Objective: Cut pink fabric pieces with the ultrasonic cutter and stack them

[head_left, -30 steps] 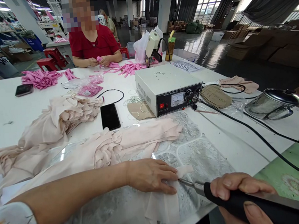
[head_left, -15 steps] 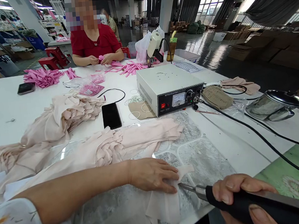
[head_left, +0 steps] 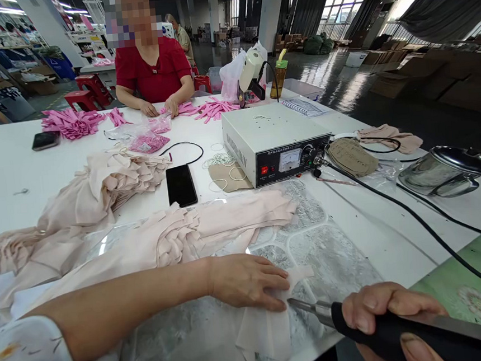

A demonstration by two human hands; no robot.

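Note:
My left hand [head_left: 252,283] lies with fingers stretched out, pressing a pale pink piece of thin fabric [head_left: 268,330] down on the grey marbled mat [head_left: 331,257]. At lower right, my right hand [head_left: 393,310] is wrapped round the black handle of an ultrasonic cutter [head_left: 325,310]. Its metal tip points left and meets the fabric's edge just beside my left fingertips; whether it touches the cloth is hard to tell. Behind my left hand a layered stack of pale pink fabric pieces [head_left: 227,218] is spread out, and a second bunch [head_left: 101,181] lies farther left.
A control box [head_left: 278,126] stands mid-table, its black cable [head_left: 411,207] running right. Around it are a phone [head_left: 181,185], a brown card piece [head_left: 353,156], and a steel mug [head_left: 444,171]. Across the table sits a co-worker [head_left: 153,70] beside pink strips [head_left: 73,123].
The co-worker's hands have parted and lowered, one now at the clear bag of pink bits. My own hands and the cutter look nearly still; the view has shifted slightly.

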